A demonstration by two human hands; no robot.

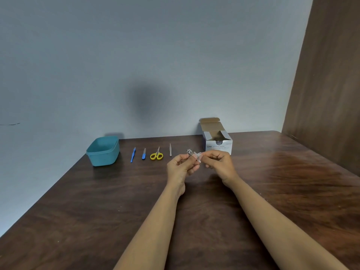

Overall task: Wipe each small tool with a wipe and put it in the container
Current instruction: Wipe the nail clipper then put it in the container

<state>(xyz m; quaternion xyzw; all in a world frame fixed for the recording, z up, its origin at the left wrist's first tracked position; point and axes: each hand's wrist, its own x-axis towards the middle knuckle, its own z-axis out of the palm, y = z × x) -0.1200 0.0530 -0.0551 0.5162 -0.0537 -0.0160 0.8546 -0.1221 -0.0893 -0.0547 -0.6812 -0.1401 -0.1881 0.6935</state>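
My left hand pinches a small metal nail clipper above the table. My right hand pinches a white wipe that touches the clipper. On the table in a row to the left lie grey tweezers, yellow-handled scissors, a short blue-handled file and a long blue tool. A teal plastic container stands at the row's far left, with nothing visible inside.
An open white box of alcohol swabs stands against the wall behind my right hand. The dark wooden table ends at the wall. A brown wooden panel rises at the right.
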